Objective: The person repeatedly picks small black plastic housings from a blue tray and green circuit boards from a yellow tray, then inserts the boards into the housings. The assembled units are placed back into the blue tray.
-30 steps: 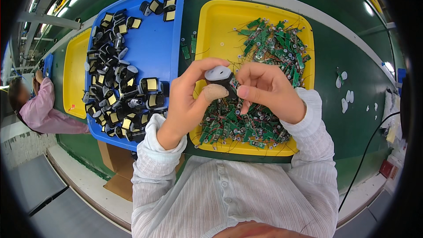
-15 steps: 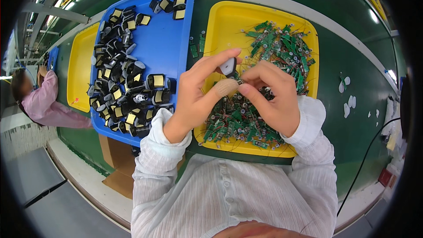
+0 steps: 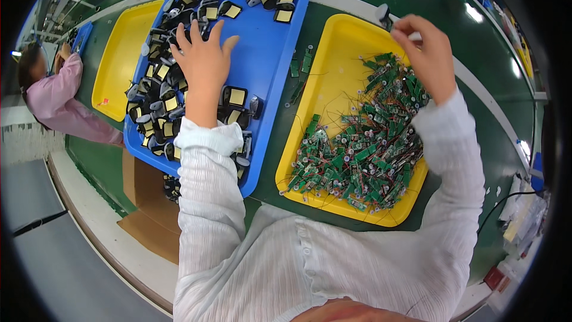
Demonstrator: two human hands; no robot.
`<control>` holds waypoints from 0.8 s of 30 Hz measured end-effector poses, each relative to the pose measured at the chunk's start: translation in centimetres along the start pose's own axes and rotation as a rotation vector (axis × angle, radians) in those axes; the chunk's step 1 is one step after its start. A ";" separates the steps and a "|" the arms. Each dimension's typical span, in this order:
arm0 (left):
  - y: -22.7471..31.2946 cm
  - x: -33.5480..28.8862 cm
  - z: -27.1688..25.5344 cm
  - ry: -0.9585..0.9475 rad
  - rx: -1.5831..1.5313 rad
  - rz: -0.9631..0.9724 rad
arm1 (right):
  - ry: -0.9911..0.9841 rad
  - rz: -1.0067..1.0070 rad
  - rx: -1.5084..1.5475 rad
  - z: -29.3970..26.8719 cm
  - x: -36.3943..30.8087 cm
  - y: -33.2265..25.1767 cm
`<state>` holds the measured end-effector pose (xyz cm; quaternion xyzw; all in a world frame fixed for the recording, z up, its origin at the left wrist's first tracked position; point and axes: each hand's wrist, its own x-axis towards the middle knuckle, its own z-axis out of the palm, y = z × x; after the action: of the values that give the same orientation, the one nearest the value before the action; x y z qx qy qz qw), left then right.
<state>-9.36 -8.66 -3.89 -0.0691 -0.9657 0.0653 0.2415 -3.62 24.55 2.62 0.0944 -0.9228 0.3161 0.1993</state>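
My left hand (image 3: 204,62) is over the blue tray (image 3: 267,92), its fingers spread and nothing held in it. Beneath and around it lie many black-and-grey plastic housings (image 3: 170,102) with pale yellow square faces. My right hand (image 3: 428,50) is past the far right corner of the yellow tray (image 3: 339,30). Its thumb and fingers are pinched on a small black-and-grey plastic housing (image 3: 384,15), partly hidden by the fingertips. In the yellow tray is a heap of small green circuit boards (image 3: 363,161) with thin wires and round whitish pieces.
Several loose circuit boards (image 3: 307,59) lie on the green table between the trays. Another yellow tray (image 3: 125,53) is at the left, near a person in a pink sleeve (image 3: 59,89). An open cardboard box (image 3: 149,220) is below the blue tray. Plastic bags (image 3: 521,217) lie far right.
My hands were together over the yellow tray, holding a housing. The left let go and moved left over the blue tray; the right moved up and right with the housing. The view has shifted.
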 end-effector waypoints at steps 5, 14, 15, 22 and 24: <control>-0.6 0.7 1.8 -0.159 0.113 -0.121 | -0.056 0.140 -0.495 2.2 6.0 11.8; -0.9 1.1 1.0 -0.084 0.073 -0.198 | 0.011 -0.055 -0.365 0.6 5.2 10.8; -1.1 0.9 0.6 -0.049 0.063 -0.182 | 0.012 -0.223 -0.125 0.6 4.7 6.3; -1.0 0.4 1.9 -0.007 0.050 -0.032 | -0.597 -0.672 1.430 1.8 -10.2 -20.3; -0.4 0.0 2.0 -0.005 0.057 -0.006 | -0.469 -0.943 1.358 2.7 -11.9 -23.5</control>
<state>-10.33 -9.30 -5.59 -0.0590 -0.9642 0.0921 0.2414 13.36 5.03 8.42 0.6297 -0.4154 0.6562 0.0143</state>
